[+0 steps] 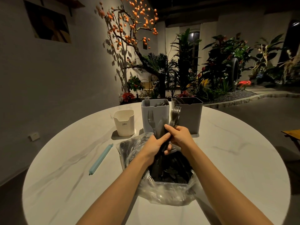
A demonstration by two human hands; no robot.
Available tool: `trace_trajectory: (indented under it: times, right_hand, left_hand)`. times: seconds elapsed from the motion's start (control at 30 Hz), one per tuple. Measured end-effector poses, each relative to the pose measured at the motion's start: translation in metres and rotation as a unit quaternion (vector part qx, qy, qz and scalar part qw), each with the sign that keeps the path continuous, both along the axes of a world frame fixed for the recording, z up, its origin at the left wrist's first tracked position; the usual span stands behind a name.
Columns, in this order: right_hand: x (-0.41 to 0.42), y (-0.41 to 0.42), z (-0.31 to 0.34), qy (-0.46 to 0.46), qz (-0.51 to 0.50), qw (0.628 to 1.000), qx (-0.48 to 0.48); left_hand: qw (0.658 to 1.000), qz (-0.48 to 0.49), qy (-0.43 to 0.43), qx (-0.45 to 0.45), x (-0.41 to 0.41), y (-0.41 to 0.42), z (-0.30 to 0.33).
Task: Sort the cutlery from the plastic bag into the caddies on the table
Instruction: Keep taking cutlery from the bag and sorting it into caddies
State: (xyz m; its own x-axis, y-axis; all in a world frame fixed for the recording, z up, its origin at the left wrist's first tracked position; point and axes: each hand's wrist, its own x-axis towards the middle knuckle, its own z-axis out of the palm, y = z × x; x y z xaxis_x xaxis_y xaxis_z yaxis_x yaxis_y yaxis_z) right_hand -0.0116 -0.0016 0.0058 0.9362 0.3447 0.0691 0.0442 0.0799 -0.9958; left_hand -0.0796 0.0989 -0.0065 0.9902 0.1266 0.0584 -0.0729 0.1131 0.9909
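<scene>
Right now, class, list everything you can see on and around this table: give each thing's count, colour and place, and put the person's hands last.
Table: one, white marbled, round.
Plastic bag: one, clear, centre near edge, holding dark cutlery.
Cup caddy: one, cream, far left.
Middle caddy: one, light grey, holds forks.
Right caddy: one, darker grey, holds cutlery.
Bag clip: one, pale blue, left of bag.
Plants: many, green and orange, behind table.
Left hand: grips a dark cutlery bundle.
Right hand: holds forks.
</scene>
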Motion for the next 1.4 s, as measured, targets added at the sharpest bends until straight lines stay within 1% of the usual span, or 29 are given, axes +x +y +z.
trace_trajectory:
  times: [0.07,0.17,0.27,0.4,0.43,0.53,0.67,0.77,0.87,0.97,1.03,1.1,1.2,1.3,1.4]
  right_hand:
    - [0.000,-0.001,0.000,0.003,-0.004,1.000,-0.010]
    - [0.000,-0.002,-0.003,0.009,0.002,1.000,-0.011]
    - [-0.002,-0.004,-0.003,0.007,0.031,0.999,-0.012]
    - [-0.007,-0.006,0.000,-0.013,0.047,0.999,-0.006]
    - [-0.007,-0.006,0.000,-0.018,0.047,0.999,-0.004]
    - [-0.008,-0.010,0.001,-0.040,0.044,0.998,-0.015]
    - [-0.009,-0.011,-0.001,-0.050,0.053,0.997,-0.029]
    - [-0.006,-0.009,-0.003,-0.045,0.051,0.997,-0.021]
    - [-0.006,-0.010,-0.003,-0.047,0.051,0.997,-0.019]
    - [-0.004,-0.007,-0.006,-0.049,0.019,0.998,-0.024]
    - [-0.002,-0.006,-0.006,-0.032,-0.035,0.999,0.008]
    - [0.000,-0.007,-0.004,-0.009,-0.059,0.997,0.043]
    - [-0.001,-0.010,-0.003,0.001,-0.016,0.999,0.048]
    - [-0.006,-0.012,0.000,-0.025,0.026,0.999,0.020]
    - [-0.009,-0.012,0.002,-0.036,0.019,0.999,0.016]
  left_hand:
    - [1.000,-0.003,0.002,-0.009,-0.001,0.000,0.000]
    - [0.999,0.009,0.001,-0.051,-0.001,-0.001,0.000]
    - [0.999,0.036,0.008,-0.036,0.003,0.002,-0.005]
    - [0.996,0.066,0.019,-0.057,0.006,0.003,-0.008]
    - [0.996,0.072,0.020,-0.056,0.008,0.003,-0.009]
    - [0.993,0.115,0.027,0.003,0.012,0.005,-0.012]
    - [0.993,0.115,0.029,-0.016,0.015,0.005,-0.014]
    - [0.993,0.111,0.029,-0.030,0.015,0.006,-0.014]
    - [0.993,0.115,0.027,-0.025,0.013,0.005,-0.013]
    - [0.993,0.116,0.023,-0.023,0.015,0.006,-0.014]
    - [0.993,0.113,0.000,-0.028,0.014,0.004,-0.014]
    - [0.992,0.115,-0.019,-0.038,0.011,0.002,-0.012]
    - [0.995,0.076,-0.031,-0.050,0.007,0.002,-0.010]
    - [0.998,-0.002,-0.015,-0.053,0.001,0.002,-0.006]
    - [0.995,-0.078,0.009,-0.067,-0.002,0.000,-0.002]
